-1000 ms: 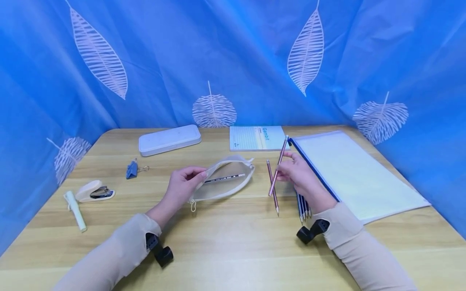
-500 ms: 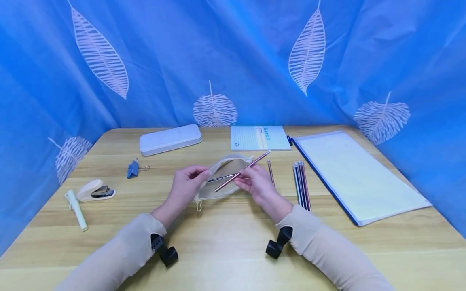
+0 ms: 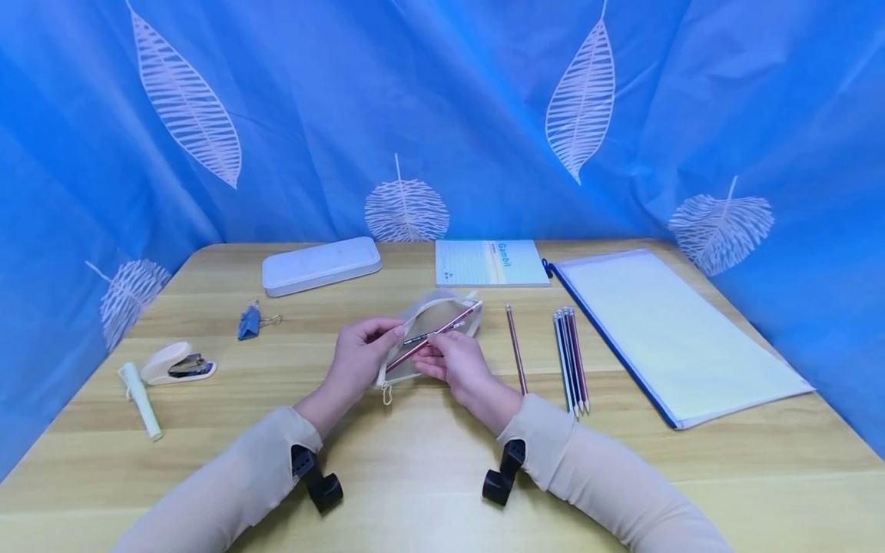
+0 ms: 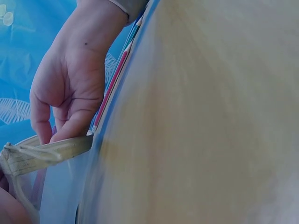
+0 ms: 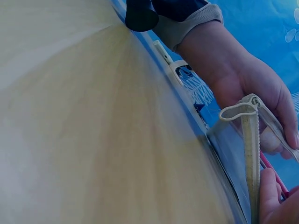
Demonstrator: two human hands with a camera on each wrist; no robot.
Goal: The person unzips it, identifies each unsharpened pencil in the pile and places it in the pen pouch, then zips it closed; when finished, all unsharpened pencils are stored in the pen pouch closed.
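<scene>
- The left hand [image 3: 356,355] is pinching the rim of the pouch [image 3: 434,332], holding its mouth open near the middle of the table [image 3: 442,453].
- The right hand [image 3: 452,362] is gripping a red pencil [image 3: 432,337] between its fingers, the pencil lying slanted across the pouch's mouth.
- A dark pencil is lying inside the pouch.
- A single pencil [image 3: 515,349] is lying just right of the pouch, and a pencil bundle [image 3: 571,357] is lying beyond it.
- A folder [image 3: 664,330] is lying along the right edge.
- A notebook [image 3: 489,263] and a case [image 3: 321,265] are lying by the far edge.
- A clip [image 3: 250,321], a stapler [image 3: 177,363] and a white tube [image 3: 141,388] are sitting toward the left edge.
</scene>
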